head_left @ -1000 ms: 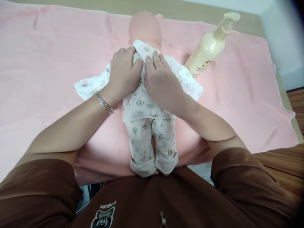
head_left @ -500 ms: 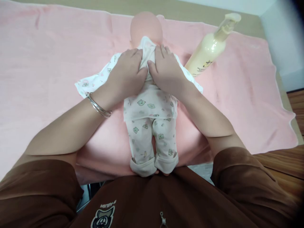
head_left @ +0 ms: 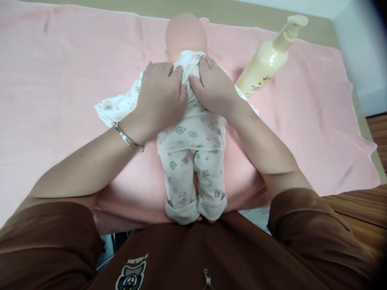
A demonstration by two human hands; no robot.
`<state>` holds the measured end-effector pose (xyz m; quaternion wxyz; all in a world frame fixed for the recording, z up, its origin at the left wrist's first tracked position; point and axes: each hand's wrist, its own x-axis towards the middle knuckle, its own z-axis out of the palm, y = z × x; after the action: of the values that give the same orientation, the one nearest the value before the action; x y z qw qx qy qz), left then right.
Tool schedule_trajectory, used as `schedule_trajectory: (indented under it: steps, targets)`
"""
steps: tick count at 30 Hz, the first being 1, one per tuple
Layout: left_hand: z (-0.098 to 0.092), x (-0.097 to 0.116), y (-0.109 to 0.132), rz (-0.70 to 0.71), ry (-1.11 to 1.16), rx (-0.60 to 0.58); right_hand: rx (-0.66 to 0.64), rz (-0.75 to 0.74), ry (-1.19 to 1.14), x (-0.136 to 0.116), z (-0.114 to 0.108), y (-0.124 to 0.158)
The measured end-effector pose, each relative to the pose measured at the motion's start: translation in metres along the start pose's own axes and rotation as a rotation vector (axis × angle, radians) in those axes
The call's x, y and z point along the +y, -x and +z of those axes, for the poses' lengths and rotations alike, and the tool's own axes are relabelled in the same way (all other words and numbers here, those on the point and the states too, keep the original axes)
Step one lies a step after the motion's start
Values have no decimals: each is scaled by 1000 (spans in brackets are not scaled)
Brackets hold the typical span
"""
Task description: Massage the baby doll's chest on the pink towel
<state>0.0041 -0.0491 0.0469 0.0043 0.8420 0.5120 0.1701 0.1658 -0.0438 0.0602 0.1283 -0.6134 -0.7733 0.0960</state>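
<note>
Pink towel [head_left: 60, 60] covers nearly the whole table [head_left: 229, 14], whose tan top shows only as a strip along the far edge. A pale wall [head_left: 359, 48] rises at the far right, and wood floor [head_left: 365, 209] shows below it, past the towel's right edge. A cream pump bottle [head_left: 266, 66] stands on the towel to the right of the doll, near its shoulder but apart from both hands.

A doll [head_left: 190, 169] in white printed clothes lies lengthwise in the middle of the towel, bald head [head_left: 186, 34] away from the person, feet at the near table edge against the brown shirt [head_left: 187, 257]. Its upper body lies directly under both hands; the legs and the head are uncovered.

Left hand [head_left: 160, 98] rests palm down on the doll's left half, fingers close together and bent a little at the tips, which sit at the collar. A metal bangle [head_left: 128, 139] circles that wrist. Right hand [head_left: 216, 90] lies palm down on the other half, fingers stretched toward the neck, thumb along the midline just beside the left hand. Neither hand closes around anything: both are laid flat and press on the cloth. Whether the fingertips nip the collar cannot be told. Both forearms come in from the near corners and meet in a V over the doll.
</note>
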Motion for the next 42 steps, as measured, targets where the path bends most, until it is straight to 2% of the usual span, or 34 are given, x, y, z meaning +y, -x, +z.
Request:
schedule_trajectory:
  steps: [3,7,10,13,17,19,23,26,31,34,39,42]
  targets:
    - [4,-5,-7,-21,112,6,5,-11,-25,-6,-3,11]
    - [12,-17,-18,-82,263,-75,28,-15,71,-24,-7,32]
    - [18,-21,-22,-162,284,-68,27,-71,171,-30,-7,37]
    - [22,-21,-22,-213,262,-52,36,-132,176,-26,-6,35]
    - [23,-17,-17,-186,201,-49,45,-171,113,-14,-6,25]
    - [19,-12,-11,-140,152,7,34,-149,69,-6,-7,16]
    - [10,-1,4,43,146,133,5,-49,-32,11,-7,-2]
    - [9,1,5,70,180,177,-7,-31,-12,10,-7,-1]
    - [25,-15,-16,-80,206,129,56,-88,55,-19,-5,28]
    - [32,-25,-24,-202,213,85,86,-90,57,-27,-3,32]
    - [33,-27,-21,-192,323,50,43,-43,32,-5,-1,10]
    - [37,-26,-20,-245,337,44,38,-6,-25,10,4,0]
